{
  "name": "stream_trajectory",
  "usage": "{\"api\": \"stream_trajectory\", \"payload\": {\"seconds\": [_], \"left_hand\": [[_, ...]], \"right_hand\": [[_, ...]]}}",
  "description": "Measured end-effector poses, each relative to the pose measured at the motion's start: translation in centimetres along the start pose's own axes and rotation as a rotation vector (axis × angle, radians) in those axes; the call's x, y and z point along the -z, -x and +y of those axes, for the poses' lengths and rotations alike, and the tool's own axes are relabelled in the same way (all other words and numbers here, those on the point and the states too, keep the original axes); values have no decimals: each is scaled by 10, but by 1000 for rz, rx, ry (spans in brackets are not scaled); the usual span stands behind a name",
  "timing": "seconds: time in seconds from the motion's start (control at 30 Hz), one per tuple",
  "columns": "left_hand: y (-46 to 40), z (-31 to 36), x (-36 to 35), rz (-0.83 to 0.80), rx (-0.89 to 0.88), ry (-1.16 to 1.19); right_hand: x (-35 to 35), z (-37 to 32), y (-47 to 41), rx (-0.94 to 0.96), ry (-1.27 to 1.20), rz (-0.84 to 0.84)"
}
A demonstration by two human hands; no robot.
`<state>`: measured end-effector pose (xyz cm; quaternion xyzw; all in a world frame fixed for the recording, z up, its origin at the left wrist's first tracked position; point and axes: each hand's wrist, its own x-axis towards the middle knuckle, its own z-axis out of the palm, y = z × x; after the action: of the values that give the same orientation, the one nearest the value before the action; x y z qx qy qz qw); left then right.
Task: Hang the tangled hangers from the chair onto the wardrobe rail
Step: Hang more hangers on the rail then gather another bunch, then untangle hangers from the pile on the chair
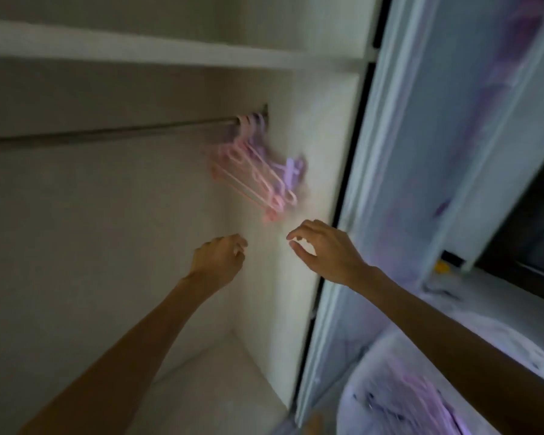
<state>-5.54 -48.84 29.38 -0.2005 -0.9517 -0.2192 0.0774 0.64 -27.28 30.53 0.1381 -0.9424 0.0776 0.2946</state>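
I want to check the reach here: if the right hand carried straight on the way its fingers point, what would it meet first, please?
Probably the lower ends of the pink hangers, just up and left of the right hand; depth is unclear in this blurred view.

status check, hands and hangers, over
Left hand loosely curled, right hand open, both empty, just below the hangers. Pink and purple bunch hooked on the rail at its right end. Nothing in the way.

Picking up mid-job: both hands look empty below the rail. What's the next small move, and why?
Probably turn back for more: the hangers already hang at the rail's right end, and the left hand and right hand hold nothing.
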Motion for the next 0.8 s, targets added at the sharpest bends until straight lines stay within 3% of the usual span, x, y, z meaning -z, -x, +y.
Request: {"api": "stream_trajectory", "payload": {"seconds": [0.23,0.37,0.5,0.7,0.8], "left_hand": [[44,90,-102,-299,-122,193],[55,157,-163,-434,-200,261],[51,219,-234,-595,-215,269],[43,287,-353,-878,-55,221],[49,288,-398,-899,49,209]], "right_hand": [[30,52,187,-558,12,-451],[48,108,279,-897,-63,-579],[53,165,353,-1136,-158,-602],[31,245,446,-1348,-310,-691],[12,270,473,-1374,-355,-790]]}}
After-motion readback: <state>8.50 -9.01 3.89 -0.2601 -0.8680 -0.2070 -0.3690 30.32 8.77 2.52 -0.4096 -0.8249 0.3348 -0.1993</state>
